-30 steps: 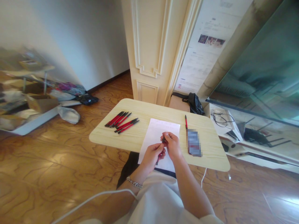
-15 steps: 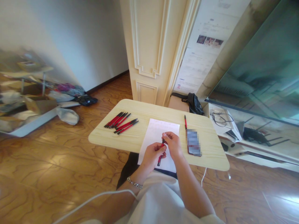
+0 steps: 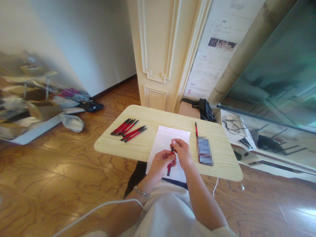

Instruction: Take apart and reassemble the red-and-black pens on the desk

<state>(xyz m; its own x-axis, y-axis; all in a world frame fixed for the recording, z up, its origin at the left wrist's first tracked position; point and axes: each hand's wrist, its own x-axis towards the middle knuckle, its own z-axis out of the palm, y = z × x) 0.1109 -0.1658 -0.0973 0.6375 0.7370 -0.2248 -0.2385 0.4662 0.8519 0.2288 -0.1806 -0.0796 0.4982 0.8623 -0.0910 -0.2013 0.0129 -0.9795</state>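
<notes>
A red and black pen (image 3: 170, 164) is held over a white sheet of paper (image 3: 166, 142) by both of my hands. My left hand (image 3: 160, 163) is closed round the pen's lower barrel. My right hand (image 3: 182, 152) pinches the pen's upper end. The sheet lies on a small light wooden table (image 3: 138, 144). Several red and black pens (image 3: 128, 127) lie in a loose pile at the table's left. One more pen (image 3: 196, 128) lies to the right of the sheet, above a phone (image 3: 204, 150).
A black bag (image 3: 206, 110) sits behind the table by a cream door panel (image 3: 160, 49). A low white shelf with cables (image 3: 244, 135) runs under a glass pane at the right. Bags and clutter (image 3: 49, 105) lie on the wooden floor at the left.
My hands have shifted slightly on the pen, and more of its red barrel shows between them. The things on the table have not moved.
</notes>
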